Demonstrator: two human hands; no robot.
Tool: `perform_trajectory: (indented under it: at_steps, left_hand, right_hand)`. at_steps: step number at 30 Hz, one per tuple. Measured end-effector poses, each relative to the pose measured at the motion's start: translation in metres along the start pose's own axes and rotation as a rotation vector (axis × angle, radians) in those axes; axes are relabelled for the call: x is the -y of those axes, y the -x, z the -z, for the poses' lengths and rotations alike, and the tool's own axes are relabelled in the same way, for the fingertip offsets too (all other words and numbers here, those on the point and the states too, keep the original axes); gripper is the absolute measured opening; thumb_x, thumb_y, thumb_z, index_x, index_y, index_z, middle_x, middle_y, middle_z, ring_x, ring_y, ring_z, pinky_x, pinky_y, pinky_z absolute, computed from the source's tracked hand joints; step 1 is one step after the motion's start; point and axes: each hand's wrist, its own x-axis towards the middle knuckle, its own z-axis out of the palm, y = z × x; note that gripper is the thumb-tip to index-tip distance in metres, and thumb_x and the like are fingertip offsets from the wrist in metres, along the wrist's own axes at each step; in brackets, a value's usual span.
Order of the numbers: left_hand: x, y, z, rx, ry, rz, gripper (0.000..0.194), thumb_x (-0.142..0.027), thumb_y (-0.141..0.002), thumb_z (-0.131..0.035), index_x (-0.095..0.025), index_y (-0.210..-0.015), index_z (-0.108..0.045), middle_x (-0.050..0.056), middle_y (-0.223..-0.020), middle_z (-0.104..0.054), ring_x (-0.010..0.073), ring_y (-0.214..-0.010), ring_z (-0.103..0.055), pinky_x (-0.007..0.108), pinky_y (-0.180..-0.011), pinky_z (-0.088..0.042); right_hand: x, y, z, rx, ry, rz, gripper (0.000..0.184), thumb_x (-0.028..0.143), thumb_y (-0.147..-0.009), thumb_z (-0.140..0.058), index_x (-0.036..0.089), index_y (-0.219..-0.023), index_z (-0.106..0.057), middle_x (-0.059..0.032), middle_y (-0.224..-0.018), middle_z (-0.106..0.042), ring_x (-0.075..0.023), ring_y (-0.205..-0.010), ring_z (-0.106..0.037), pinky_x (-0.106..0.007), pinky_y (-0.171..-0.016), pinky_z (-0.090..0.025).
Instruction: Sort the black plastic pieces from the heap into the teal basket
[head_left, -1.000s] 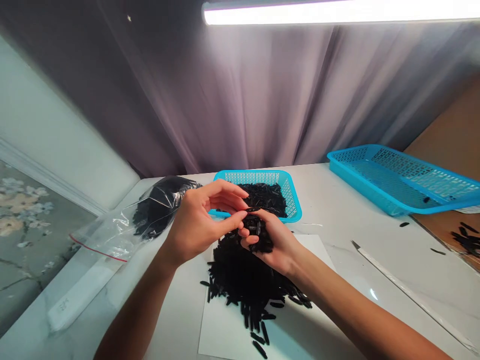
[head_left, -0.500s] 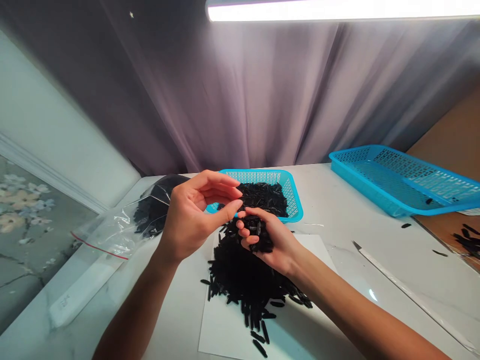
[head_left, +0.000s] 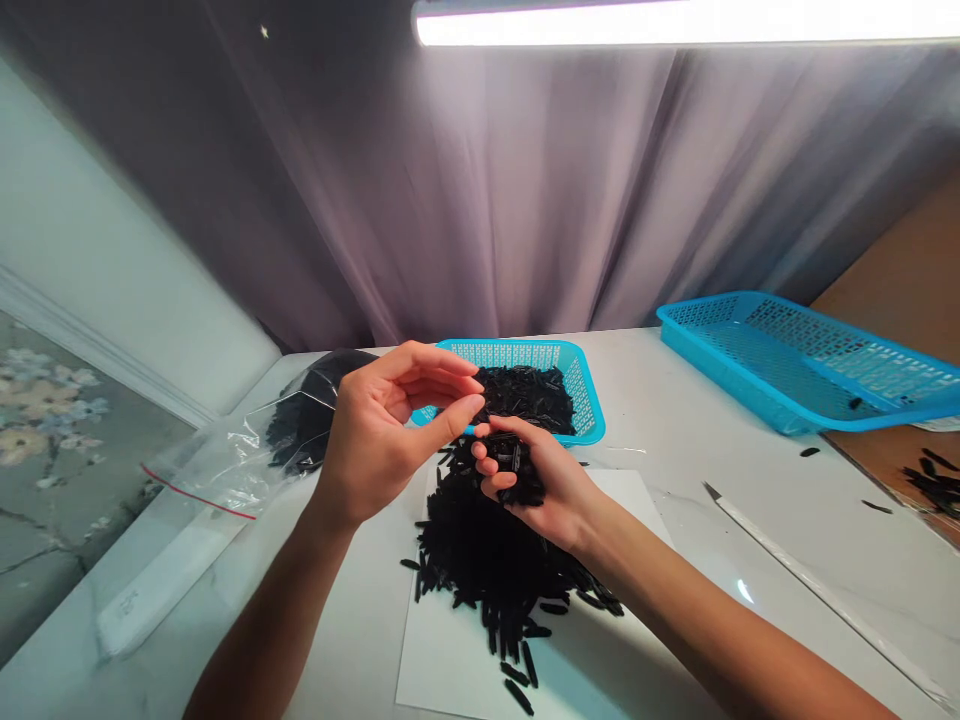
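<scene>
A heap of small black rod-like pieces (head_left: 487, 560) lies on a white sheet (head_left: 450, 660) in front of me. My right hand (head_left: 544, 480) hovers palm-up over the heap, its fingers curled round a handful of the black pieces. My left hand (head_left: 390, 425) is raised just left of it, thumb and fingers drawn together near the right hand's fingertips; whether a piece sits between them I cannot make out. Behind both hands stands a small blue basket (head_left: 581, 385) filled with more black pieces.
A clear zip bag (head_left: 247, 450) holding black pieces lies at the left. A large, nearly bare blue basket (head_left: 795, 360) stands at the right, with a few stray pieces near it. A long white strip (head_left: 817, 590) lies at the right. A curtain hangs behind the table.
My left hand has lifted slightly and drawn a little left from the right hand's fingertips. The right hand with its handful has stayed where it was.
</scene>
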Motion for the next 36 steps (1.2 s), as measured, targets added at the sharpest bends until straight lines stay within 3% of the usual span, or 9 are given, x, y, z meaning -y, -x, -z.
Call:
perform_trajectory:
  at_steps: [36]
  left_hand:
    - [-0.007,0.0039,-0.001,-0.013,-0.012,-0.042,0.023,-0.008,-0.079,-0.077,-0.02,-0.098,-0.07,-0.002,-0.085,-0.072,0.0095,-0.083,-0.071,0.019,-0.079,-0.062]
  right_hand:
    - [-0.0009,-0.0018,0.0018,0.037,-0.006,0.002,0.015,0.019,-0.092,-0.057,0.01,-0.081,-0.063,-0.0061,-0.069,-0.058,-0.008,-0.051,-0.046,-0.013,-0.038,-0.036]
